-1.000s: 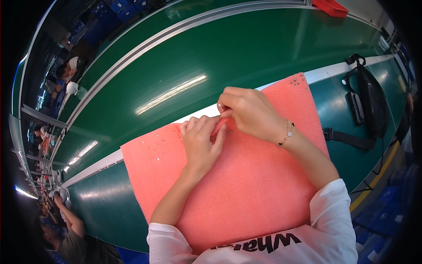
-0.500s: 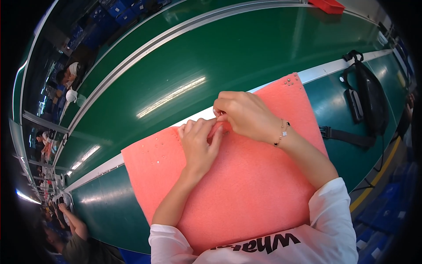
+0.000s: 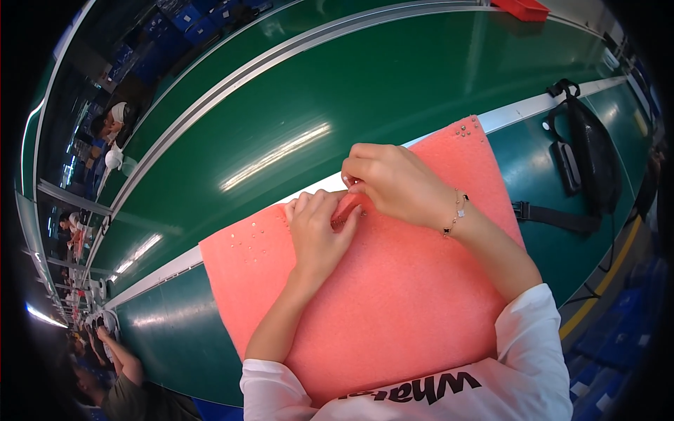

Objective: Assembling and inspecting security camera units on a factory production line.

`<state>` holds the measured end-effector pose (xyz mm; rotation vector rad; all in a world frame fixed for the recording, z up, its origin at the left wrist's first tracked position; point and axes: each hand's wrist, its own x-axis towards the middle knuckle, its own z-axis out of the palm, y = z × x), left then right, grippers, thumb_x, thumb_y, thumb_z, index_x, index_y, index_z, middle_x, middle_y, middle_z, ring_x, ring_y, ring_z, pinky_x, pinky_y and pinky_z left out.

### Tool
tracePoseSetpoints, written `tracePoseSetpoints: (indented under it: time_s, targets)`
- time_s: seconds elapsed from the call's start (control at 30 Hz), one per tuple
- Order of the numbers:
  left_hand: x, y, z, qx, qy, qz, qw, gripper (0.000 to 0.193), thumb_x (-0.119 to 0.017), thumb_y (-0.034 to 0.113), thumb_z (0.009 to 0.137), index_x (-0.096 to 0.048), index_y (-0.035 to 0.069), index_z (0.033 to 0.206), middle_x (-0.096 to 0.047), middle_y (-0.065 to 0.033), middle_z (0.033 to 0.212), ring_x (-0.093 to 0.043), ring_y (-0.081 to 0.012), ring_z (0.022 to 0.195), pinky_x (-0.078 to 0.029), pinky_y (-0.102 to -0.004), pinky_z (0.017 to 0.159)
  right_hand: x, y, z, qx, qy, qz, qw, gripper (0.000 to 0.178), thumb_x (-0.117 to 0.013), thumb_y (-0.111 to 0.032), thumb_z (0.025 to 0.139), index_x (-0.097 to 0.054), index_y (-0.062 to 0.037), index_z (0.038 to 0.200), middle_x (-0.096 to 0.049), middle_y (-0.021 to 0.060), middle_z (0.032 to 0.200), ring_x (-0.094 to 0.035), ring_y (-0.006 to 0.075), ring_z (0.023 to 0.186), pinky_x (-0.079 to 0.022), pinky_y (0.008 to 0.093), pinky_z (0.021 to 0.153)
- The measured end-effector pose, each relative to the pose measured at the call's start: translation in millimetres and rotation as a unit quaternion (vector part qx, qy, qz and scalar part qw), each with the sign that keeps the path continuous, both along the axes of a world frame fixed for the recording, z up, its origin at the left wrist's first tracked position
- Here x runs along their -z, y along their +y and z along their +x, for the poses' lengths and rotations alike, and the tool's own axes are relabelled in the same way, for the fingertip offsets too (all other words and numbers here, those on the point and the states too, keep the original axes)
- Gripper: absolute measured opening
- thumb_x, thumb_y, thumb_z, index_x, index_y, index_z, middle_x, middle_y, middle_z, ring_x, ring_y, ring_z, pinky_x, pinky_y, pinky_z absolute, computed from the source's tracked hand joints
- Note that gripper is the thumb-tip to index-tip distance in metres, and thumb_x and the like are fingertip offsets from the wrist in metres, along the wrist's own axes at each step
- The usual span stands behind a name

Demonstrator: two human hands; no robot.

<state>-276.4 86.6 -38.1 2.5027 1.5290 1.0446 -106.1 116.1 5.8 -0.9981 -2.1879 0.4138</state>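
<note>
A pink, soft-looking sheet [image 3: 400,302] lies beneath both of my hands. My left hand [image 3: 316,228] rests on its far part, thumb and index finger spread apart, with a few small shiny bits partly showing near the thumb. Beside that index fingertip, my right hand [image 3: 393,182] is closed in a pinch. Whatever its fingertips hold is too small and too covered to name. Small metallic beads [image 3: 463,130] sit in a cluster at the sheet's far right corner. Tiny clear, glinting pieces [image 3: 254,237] are scattered over its far left part.
Beyond the sheet runs a green conveyor-like surface [image 3: 393,77] with metal rails. On the right lie a black bag [image 3: 593,147] with a strap and a dark oblong object [image 3: 566,168]. A red tray [image 3: 523,8] stands far off. Another person's arm [image 3: 121,354] shows at lower left.
Both hands stay at nearly the same spot, the right one still pinching. The left thumb has shifted slightly to the right. The sheet's left edge appears slightly farther right.
</note>
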Motion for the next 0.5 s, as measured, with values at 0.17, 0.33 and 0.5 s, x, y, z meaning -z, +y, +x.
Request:
tracePoseSetpoints:
  time_s: [0.17, 0.33, 0.5]
  targets:
    - [-0.2, 0.4, -0.3, -0.002, 0.001, 0.0, 1.0, 0.021, -0.072, 0.019, 0.071, -0.064, 0.008, 0.088, -0.055, -0.0021, 0.074, -0.048, -0.0196, 0.074, -0.032, -0.0342, 0.073, -0.5, -0.2, -1.1, 0.0, -0.006, 0.008, 1.0, 0.009, -0.065, -0.002, 0.072, -0.056, -0.0012, 0.075, -0.058, 0.0108, 0.074, -0.058, 0.0286, 0.067, -0.045, 0.0362, 0.056]
    - [-0.6, 0.2, -0.1, 0.003, -0.008, 0.008, 1.0, 0.021, -0.072, 0.019, 0.07, -0.065, 0.009, 0.087, -0.055, -0.0021, 0.074, -0.048, -0.0197, 0.074, -0.032, -0.0344, 0.073, 0.2, 0.6, -2.6, -0.002, 0.009, 0.009, 1.0, 0.01, -0.064, 0.002, 0.068, -0.056, -0.0009, 0.074, -0.06, 0.012, 0.07, -0.059, 0.0306, 0.065, -0.044, 0.0382, 0.053]
    - [-1.7, -0.5, -1.4, 0.0, -0.011, 0.011, 1.0, 0.022, -0.072, 0.018, 0.069, -0.064, 0.009, 0.087, -0.054, -0.0019, 0.074, -0.048, -0.0196, 0.074, -0.032, -0.0346, 0.073, -1.7, -1.4, -4.6, 0.002, 0.013, 0.009, 1.0, 0.013, -0.063, 0.005, 0.065, -0.056, -0.0011, 0.074, -0.061, 0.0126, 0.069, -0.06, 0.032, 0.063, -0.044, 0.0396, 0.051]
